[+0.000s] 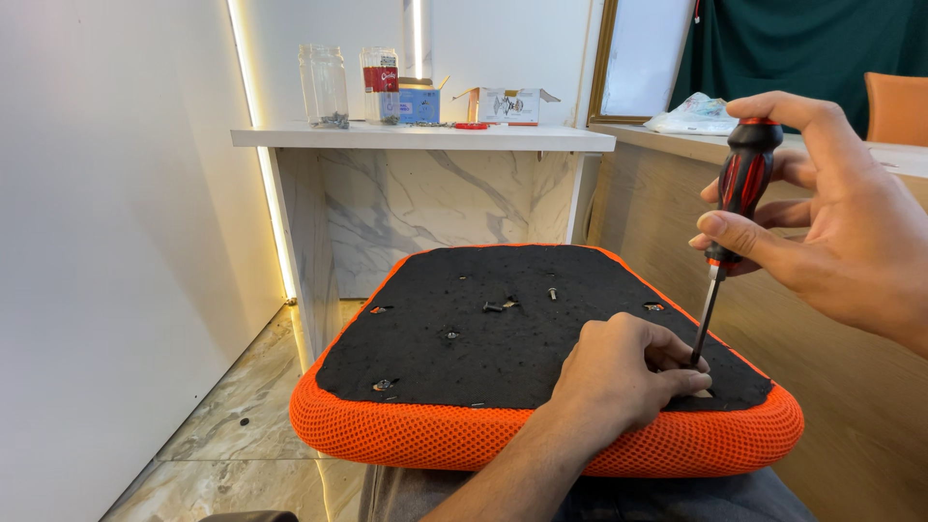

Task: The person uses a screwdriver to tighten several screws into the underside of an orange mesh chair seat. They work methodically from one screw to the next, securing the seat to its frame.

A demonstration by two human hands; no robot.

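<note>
Screwdriver (737, 208): I see it at the right of the scene, above the near right corner of the cushion (483, 338). Red-and-black handle up, thin metal shaft down.
Long axis: nearly upright, tilted a little so the handle leans right and far; the tip points down and left into the black underside.
Right hand (841, 222): fingers curled round the handle, thumb across its lower part, index over the top. It holds the tool.
Left hand (619, 377): rests on the cushion, fingers pinched narrow about the tip, steadying it; what lies under them I cannot tell.
Handling, screwdriver: I judge it light and stiff, the ribbed handle the sure place to grip; the bare shaft looks slippery.
Handling, cushion: I judge it soft at the orange mesh edge, firm on the black board. It lies across the lap; best held by its edges.
Screws (503, 305): a few lie loose at mid-board, others sit in holes towards the left.
</note>
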